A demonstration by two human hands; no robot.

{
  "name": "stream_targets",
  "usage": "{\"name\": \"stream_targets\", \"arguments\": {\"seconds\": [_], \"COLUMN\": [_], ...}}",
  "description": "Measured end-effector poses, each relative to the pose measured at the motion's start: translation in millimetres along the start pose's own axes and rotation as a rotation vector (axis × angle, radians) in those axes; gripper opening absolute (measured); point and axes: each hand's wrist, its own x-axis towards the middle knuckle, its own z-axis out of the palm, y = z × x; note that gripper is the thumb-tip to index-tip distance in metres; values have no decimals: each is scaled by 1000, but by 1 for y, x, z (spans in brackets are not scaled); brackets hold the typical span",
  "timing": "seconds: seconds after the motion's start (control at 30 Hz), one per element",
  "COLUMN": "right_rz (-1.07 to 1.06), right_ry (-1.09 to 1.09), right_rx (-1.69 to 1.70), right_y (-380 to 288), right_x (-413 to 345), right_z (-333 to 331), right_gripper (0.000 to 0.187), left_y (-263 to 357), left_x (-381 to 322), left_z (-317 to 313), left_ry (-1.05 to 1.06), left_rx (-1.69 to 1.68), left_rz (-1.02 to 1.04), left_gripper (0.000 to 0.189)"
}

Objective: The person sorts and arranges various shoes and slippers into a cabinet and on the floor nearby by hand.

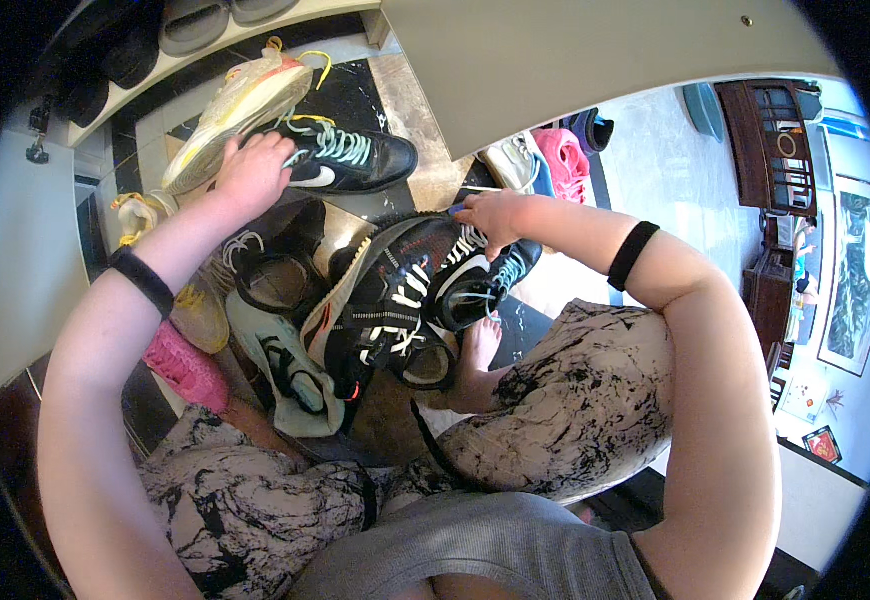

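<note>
My left hand [255, 171] grips the ankle opening of a black sneaker with mint laces [375, 161], its toe pointing right. Against that shoe leans a cream sneaker with yellow laces [236, 101]. My right hand [491, 217] rests at the far end of a pile of shoes, by a black sneaker with a white swoosh [469, 274]; whether it grips anything is unclear. Nearer me in the pile lie a black sneaker with white laces [405, 300], a black shoe with grey laces [277, 281] and a pale green sneaker [285, 375].
Pink sneakers [562, 161] and a white sneaker [510, 161] stand on the tiled floor at the right. A pink shoe [187, 367] lies at the left. A shelf board [255, 37] holds slippers, and a grey panel [555, 52] juts in above.
</note>
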Motion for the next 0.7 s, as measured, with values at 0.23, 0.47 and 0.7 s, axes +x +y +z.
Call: {"name": "stream_targets", "arguments": {"seconds": [0.23, 0.47, 0.7], "right_rz": [-82, -95, -210], "right_ry": [352, 391, 600], "right_rx": [375, 877, 1199], "right_y": [16, -13, -50], "right_x": [12, 13, -29], "right_z": [36, -14, -111], "right_gripper": [73, 39, 37], "left_y": [85, 104, 39], "left_x": [-28, -36, -21], "left_z": [18, 33, -55], "left_ry": [-171, -354, -322], "left_rx": [-1032, -1441, -1700], "left_rz": [5, -113, -119], "left_gripper": [68, 73, 65]}}
